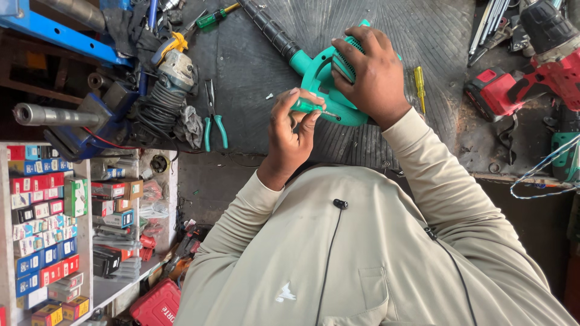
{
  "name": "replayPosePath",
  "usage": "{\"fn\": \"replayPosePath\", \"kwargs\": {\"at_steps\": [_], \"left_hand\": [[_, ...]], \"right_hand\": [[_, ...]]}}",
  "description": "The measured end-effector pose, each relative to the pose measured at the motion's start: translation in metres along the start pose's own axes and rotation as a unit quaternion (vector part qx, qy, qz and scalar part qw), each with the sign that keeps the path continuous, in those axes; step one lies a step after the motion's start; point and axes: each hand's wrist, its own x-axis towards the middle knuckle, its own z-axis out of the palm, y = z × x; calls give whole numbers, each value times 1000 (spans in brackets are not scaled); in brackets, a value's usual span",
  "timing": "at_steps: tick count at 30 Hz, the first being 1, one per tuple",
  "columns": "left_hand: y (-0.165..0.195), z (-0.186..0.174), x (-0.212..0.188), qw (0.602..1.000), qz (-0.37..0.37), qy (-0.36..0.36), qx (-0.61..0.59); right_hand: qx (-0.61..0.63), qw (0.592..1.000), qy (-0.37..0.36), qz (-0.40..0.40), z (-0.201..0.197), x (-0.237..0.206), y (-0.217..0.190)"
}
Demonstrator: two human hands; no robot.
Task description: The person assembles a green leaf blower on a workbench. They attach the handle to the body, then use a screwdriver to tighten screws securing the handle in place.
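One teal blower [323,84] lies on the dark counter [254,60] at upper centre of the frame. Right hand [371,72] presses on its housing, fingers [353,48] curled over the vent. Left hand [290,130] has its fingers closed on a green-handled screwdriver [307,107], tip against the housing. Teal-handled pliers [212,118] lie to the left, a red drill [531,78] at upper right.

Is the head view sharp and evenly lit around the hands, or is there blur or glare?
Head view: even daylight, no harsh glare; the left hand, its green screwdriver and the right hand on the teal blower are sharp; edges bend slightly from the wide lens.
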Motion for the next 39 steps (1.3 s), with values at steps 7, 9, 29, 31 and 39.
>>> {"fn": "replayPosePath", "kwargs": {"at_steps": [7,9,29,31,39], "left_hand": [[-6,-9,-4,999,-7,3,-35],[-6,-13,-3,999,-6,-3,-40],[-15,-32,19,994,-95,-56,-24],[-13,-31,26,992,-111,-59,-6],[10,-37,53,988,64,-111,89]], "right_hand": [[-16,1000,-2,19,3,1,-7],[-26,999,0,23,3,1,-9],[-56,997,8,58,7,0,-23],[-60,996,6,64,8,-1,-24],[-59,995,23,72,9,-3,-25]]}}
